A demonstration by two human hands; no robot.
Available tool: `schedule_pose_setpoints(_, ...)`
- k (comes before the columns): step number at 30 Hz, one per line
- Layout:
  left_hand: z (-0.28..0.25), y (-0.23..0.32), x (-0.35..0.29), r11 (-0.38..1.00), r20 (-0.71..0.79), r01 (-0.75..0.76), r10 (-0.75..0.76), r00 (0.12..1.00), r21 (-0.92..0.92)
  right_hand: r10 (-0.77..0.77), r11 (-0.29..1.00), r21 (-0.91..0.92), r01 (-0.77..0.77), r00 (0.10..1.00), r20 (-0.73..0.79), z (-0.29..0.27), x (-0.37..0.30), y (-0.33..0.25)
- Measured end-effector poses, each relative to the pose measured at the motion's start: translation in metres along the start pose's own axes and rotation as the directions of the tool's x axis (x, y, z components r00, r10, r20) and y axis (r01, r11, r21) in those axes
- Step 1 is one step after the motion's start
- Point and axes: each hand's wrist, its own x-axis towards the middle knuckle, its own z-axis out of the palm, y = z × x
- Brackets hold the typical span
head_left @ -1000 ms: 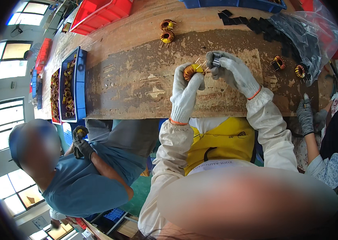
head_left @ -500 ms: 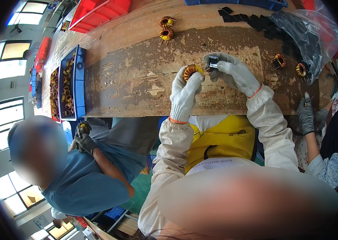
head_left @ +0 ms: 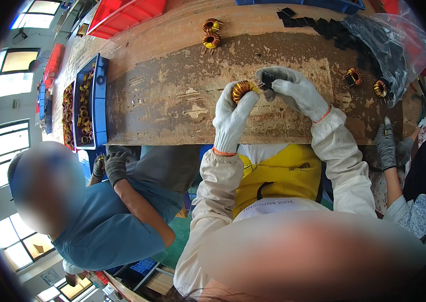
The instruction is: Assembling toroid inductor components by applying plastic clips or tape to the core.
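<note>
In my gloved left hand [head_left: 231,115] is a copper-wound toroidal coil [head_left: 241,91], pinched between thumb and fingers, with a yellow patch and thin wire leads on its right side. My gloved right hand [head_left: 297,91] grips a small black square plastic base [head_left: 268,78] just right of the coil. The coil's leads point toward the base; whether they touch it I cannot tell. Both hands are above the worn brown board [head_left: 172,108] on the table. The fingers of my right hand partly cover the base.
Two coils [head_left: 211,40] lie farther back, two more [head_left: 353,76] to the right. Black square pieces [head_left: 306,21] lie near a clear plastic bag [head_left: 381,45]. At left stands a blue bin [head_left: 101,105] of coils; a red bin [head_left: 122,20] is behind. Co-workers' gloved hands [head_left: 117,166] [head_left: 386,147] flank me.
My right hand has turned the black base, so its shiny face no longer shows. The coil stays almost in place in my left hand. The left co-worker's hands have shifted.
</note>
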Motion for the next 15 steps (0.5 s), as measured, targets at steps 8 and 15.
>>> schedule_pose_setpoints(8,0.002,-0.01,-0.001,0.974,-0.068,-0.107,0.123,0.99,0.199,0.004,0.999,-0.043,-0.005,1.0,-0.012,0.003,0.0,-0.004)
schedule_pose_setpoints(15,0.005,-0.01,-0.002,0.843,-0.061,-0.22,0.285,0.957,0.49,0.018,0.991,-0.132,-0.023,0.999,-0.034,0.003,0.0,-0.004)
